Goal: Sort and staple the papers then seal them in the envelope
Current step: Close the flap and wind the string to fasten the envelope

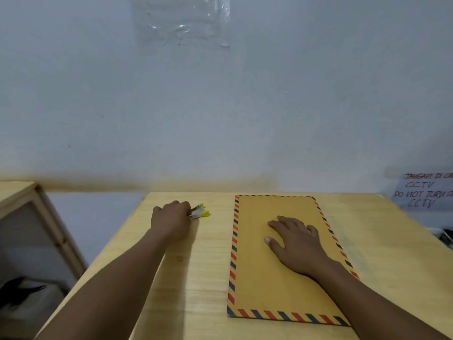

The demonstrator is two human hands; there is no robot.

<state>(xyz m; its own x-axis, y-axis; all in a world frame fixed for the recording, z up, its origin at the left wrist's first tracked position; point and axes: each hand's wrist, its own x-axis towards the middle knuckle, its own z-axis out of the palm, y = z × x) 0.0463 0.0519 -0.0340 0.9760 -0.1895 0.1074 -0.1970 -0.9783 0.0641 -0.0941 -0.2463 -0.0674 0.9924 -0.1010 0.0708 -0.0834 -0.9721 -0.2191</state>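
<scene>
Table: light wood, its far edge against the wall.
Envelope: brown with a red-and-blue striped border. It lies flat on the table just to the 3 o'clock side of the table's middle, long sides running 12 to 6 o'clock. Whether it is sealed cannot be told.
Right hand: palm down on the envelope, towards its 12 o'clock half. The fingers are straight and spread, pointing to about 11 o'clock. It presses flat and grasps nothing.
Stapler: small, yellow and white, at 10 o'clock from the envelope and well apart from it. Its yellow tip points to 3 o'clock and its top arm stands slightly raised. Whether it touches the table cannot be told.
Left hand: fingers curled closed round the stapler's 9 o'clock end, with only the tip showing past them.
Wooden frame: stands at 9 o'clock, off the table.
Plastic sheet: clear and crinkled, on the wall at 12 o'clock.
Notice: handwritten paper on the wall at 2 o'clock, with "CCTV" legible.
</scene>
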